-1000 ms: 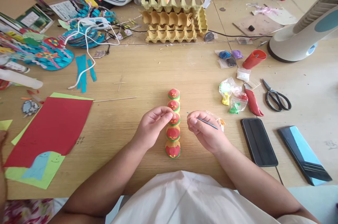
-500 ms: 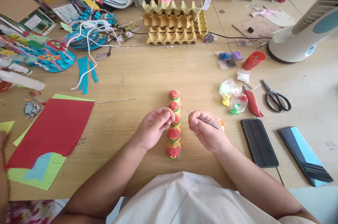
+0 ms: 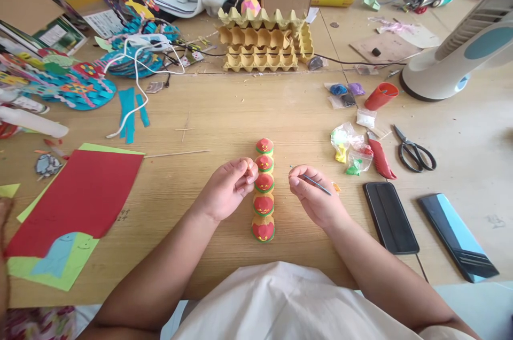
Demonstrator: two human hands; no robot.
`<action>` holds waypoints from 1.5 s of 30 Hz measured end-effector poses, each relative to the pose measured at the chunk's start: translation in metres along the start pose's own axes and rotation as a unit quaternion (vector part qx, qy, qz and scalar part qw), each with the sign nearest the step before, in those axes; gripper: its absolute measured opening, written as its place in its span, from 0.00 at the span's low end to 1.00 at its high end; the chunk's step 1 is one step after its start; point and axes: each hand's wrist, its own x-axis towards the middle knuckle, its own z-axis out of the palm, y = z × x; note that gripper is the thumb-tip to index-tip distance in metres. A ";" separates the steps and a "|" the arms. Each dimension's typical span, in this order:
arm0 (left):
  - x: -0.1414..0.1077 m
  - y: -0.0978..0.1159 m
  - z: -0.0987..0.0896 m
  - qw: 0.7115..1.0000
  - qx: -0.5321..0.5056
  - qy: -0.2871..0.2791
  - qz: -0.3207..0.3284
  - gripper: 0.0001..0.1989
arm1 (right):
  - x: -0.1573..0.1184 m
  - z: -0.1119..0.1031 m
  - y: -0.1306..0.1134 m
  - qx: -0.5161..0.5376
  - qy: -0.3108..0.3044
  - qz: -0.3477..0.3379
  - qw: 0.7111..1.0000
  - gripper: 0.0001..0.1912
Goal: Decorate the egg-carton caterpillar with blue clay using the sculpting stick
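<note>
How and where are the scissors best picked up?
Grip the handle loops from the near right, probably with the right hand once its thin blue tool is set down: the scissors lie flat, loops toward the person, blades pointing away leftward.

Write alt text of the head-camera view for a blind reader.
A person's right hand holds a thin blue rod beside a row of five red-and-green egg-carton cups with yellow details; the left hand pinches on the other side. Scissors and two smartphones lie at right, red paper at left.

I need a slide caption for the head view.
Right hand holding a thin blue stick beside a bumpy red, yellow and green strip.
</note>
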 end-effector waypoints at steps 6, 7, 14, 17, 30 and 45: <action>0.003 0.005 -0.001 0.999 -0.019 0.032 0.019 0.23 | -0.002 0.006 -0.013 0.022 0.059 -0.004 0.998 0.14; 0.004 0.005 -0.002 0.999 -0.020 0.034 0.024 0.23 | -0.001 0.007 -0.017 0.024 0.062 -0.006 0.998 0.15; 0.007 0.005 -0.011 0.998 -0.017 0.045 0.037 0.17 | 0.021 0.010 -0.032 -0.061 0.056 -0.060 0.995 0.16; 0.008 0.004 -0.012 0.998 -0.009 0.046 0.041 0.16 | 0.037 0.012 -0.023 -0.071 0.052 -0.059 0.994 0.16; 0.017 0.003 -0.013 0.994 -0.006 0.095 0.060 0.18 | 0.088 0.005 -0.007 -0.204 0.050 -0.109 0.972 0.11; 0.040 -0.016 -0.017 0.914 0.323 0.193 0.150 0.13 | 0.098 -0.004 0.012 -0.325 0.027 -0.163 0.931 0.08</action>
